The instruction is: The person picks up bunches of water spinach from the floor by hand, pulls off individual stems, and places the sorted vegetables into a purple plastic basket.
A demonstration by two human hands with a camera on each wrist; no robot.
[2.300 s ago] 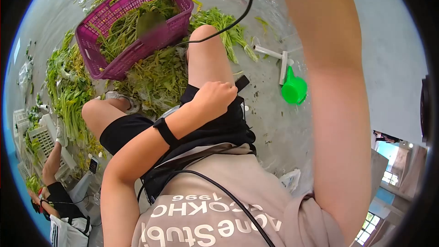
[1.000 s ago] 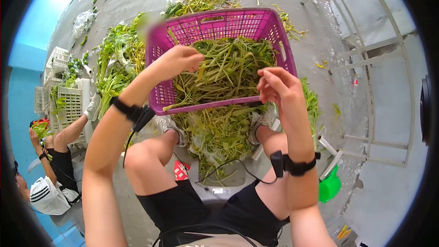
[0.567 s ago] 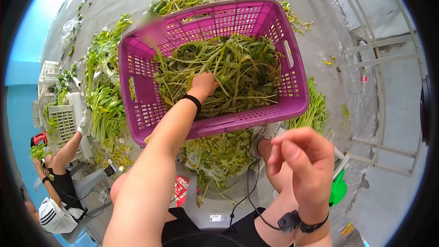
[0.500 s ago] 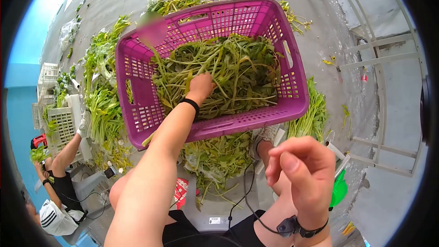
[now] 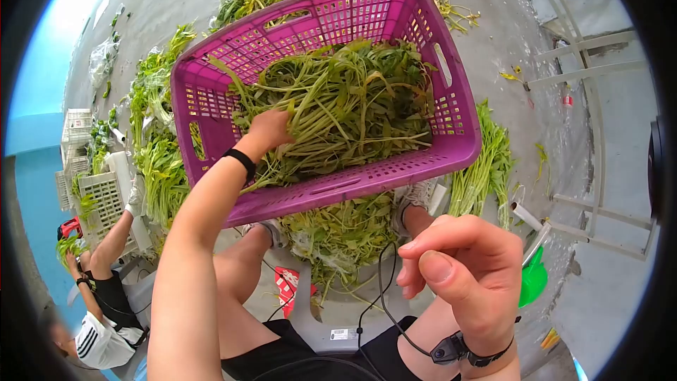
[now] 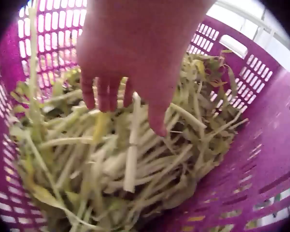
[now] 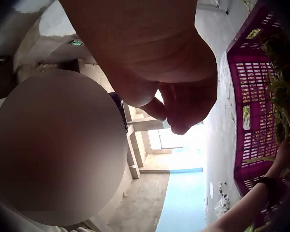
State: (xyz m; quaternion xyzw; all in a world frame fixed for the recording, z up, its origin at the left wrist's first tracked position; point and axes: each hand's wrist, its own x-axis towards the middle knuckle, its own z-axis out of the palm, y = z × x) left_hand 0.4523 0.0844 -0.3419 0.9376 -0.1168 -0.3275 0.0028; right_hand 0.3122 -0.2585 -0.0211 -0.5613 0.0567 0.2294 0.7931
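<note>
A purple plastic crate [image 5: 352, 187] holds a tangled heap of long-stemmed leafy greens [image 5: 352, 99]. My left hand [image 5: 270, 130] reaches in over the left end of the heap. In the left wrist view, the left hand's fingers [image 6: 104, 94] point down at the stems, with the thumb apart from them. One pale cut stem [image 6: 131, 162] sticks out below the palm. Nearer to me and lower right, my right hand [image 5: 469, 268] hovers above the knee, fingers loosely bent and holding nothing. In the right wrist view, the right hand [image 7: 169, 92] is away from the crate.
Leafy scraps [image 5: 338, 236] lie between my feet below the crate. More greens lie left [image 5: 159, 148] and right [image 5: 483, 162] on the floor. A green plastic item [image 5: 534, 279] and white pipe [image 5: 525, 216] are at right. Another person [image 5: 106, 310] sits at far left.
Over the last half second my left hand has moved left, from the middle of the heap to its left end. Earlier, both hands hung over the crate; the right has since drawn back.
</note>
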